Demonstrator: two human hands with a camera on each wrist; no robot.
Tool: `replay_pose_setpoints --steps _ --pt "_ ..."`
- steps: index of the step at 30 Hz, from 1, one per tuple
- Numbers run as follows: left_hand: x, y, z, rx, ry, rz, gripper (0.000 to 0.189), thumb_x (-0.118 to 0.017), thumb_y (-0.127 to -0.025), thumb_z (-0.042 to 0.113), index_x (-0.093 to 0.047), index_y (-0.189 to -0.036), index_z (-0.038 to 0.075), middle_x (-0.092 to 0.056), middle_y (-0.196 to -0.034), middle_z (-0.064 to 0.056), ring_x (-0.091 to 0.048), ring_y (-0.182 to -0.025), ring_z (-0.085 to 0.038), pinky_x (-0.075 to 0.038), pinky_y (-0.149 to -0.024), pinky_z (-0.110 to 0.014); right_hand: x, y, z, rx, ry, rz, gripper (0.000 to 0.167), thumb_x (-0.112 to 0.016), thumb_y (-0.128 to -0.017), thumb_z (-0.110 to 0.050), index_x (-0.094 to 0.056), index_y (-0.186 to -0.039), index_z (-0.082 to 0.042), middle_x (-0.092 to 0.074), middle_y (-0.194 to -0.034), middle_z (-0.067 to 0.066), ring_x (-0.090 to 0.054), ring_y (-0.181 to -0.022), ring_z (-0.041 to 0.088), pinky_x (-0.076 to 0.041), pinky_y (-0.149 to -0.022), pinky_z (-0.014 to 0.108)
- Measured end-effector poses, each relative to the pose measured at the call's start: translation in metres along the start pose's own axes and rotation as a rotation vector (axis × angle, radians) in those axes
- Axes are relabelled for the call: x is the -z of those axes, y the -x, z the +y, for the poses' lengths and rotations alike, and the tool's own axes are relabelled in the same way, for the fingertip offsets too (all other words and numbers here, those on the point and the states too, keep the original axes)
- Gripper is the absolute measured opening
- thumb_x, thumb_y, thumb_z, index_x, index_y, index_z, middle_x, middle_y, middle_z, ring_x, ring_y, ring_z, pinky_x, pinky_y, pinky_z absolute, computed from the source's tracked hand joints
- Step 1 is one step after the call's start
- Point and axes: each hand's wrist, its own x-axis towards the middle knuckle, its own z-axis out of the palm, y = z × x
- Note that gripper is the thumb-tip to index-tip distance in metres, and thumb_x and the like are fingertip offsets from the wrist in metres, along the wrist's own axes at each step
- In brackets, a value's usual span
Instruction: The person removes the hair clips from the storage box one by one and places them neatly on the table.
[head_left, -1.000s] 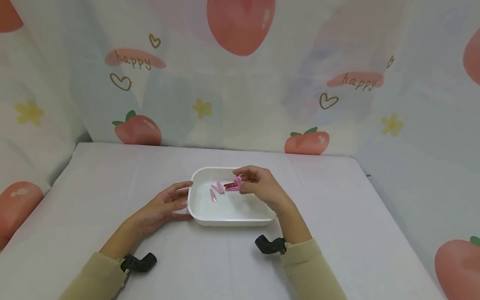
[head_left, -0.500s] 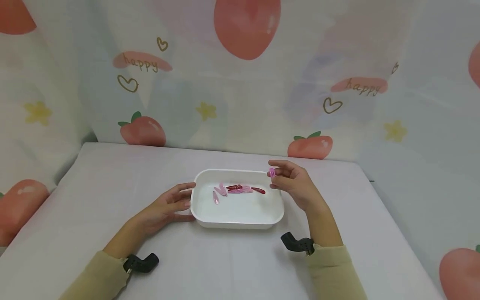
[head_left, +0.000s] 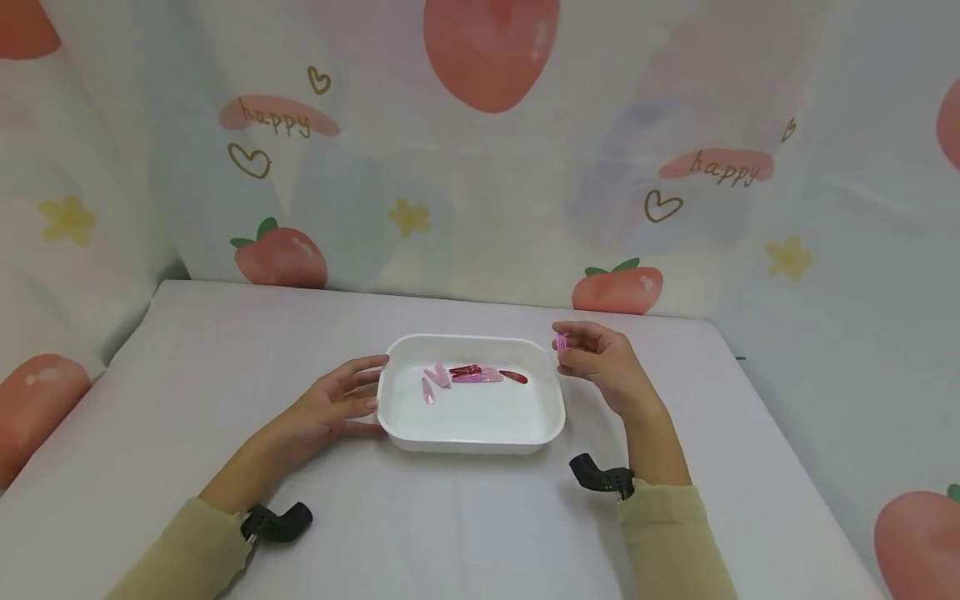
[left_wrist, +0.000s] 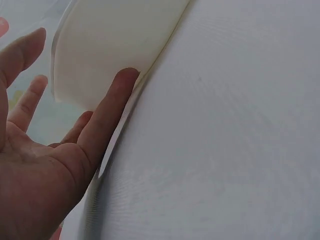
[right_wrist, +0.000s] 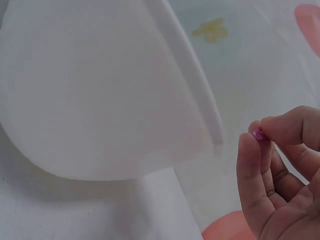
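Observation:
A white tray (head_left: 471, 437) holds several pink (head_left: 428, 392) and red (head_left: 513, 377) snap hair clips, mostly along its middle. My left hand (head_left: 326, 404) lies against the tray's left end, its fingers extended; in the left wrist view one fingertip touches the wall of the tray (left_wrist: 105, 45). Just past the tray's right end, my right hand (head_left: 606, 367) pinches a small pink hair clip (head_left: 561, 342) between thumb and fingers. Only a bit of that clip (right_wrist: 258, 134) shows between the fingertips in the right wrist view.
The tray stands on a table with a white cloth (head_left: 405, 533). Behind it and at both sides hangs a patterned backdrop (head_left: 487, 192) with peaches, hearts and flowers. A black wrist device (head_left: 600, 477) sits at the right sleeve, another (head_left: 277, 523) at the left.
My right hand has lifted from over the tray and moved right with the pink hair clip, uncovering the clips that lay beneath it. My left hand has stayed at the tray's left end.

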Motion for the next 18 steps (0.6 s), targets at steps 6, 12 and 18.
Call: replay_pose_setpoints --steps 6,12,18 --pt "0.002 -0.002 -0.002 -0.001 -0.007 -0.022 0.067 -0.057 -0.099 0.002 -0.028 -0.157 0.017 -0.026 -0.16 -0.019 -0.038 -0.141 -0.042 -0.055 -0.093 -0.055 0.002 -0.003 0.007 -0.051 0.012 0.028 0.043 -0.065 -0.095 -0.006 -0.057 -0.137 -0.005 -0.059 -0.115 0.013 -0.06 -0.096 0.019 -0.06 -0.083 0.027" --pt "0.003 -0.004 -0.004 -0.003 -0.015 -0.041 0.07 -0.058 -0.099 0.005 -0.025 -0.158 0.02 -0.026 -0.16 -0.02 -0.039 -0.14 -0.041 -0.055 -0.093 -0.055 0.007 -0.005 0.016 -0.094 0.01 0.05 0.044 -0.064 -0.095 -0.006 -0.056 -0.138 -0.005 -0.058 -0.118 0.015 -0.06 -0.097 0.018 -0.06 -0.083 0.026" --pt "0.004 -0.003 -0.005 -0.008 0.0 -0.05 0.071 -0.059 -0.098 0.004 -0.025 -0.158 0.021 -0.026 -0.16 -0.021 -0.042 -0.139 -0.039 -0.055 -0.094 -0.054 0.011 -0.008 0.024 -0.127 0.023 0.054 0.044 -0.064 -0.094 -0.006 -0.056 -0.138 -0.003 -0.058 -0.115 0.015 -0.061 -0.091 0.017 -0.06 -0.082 0.025"
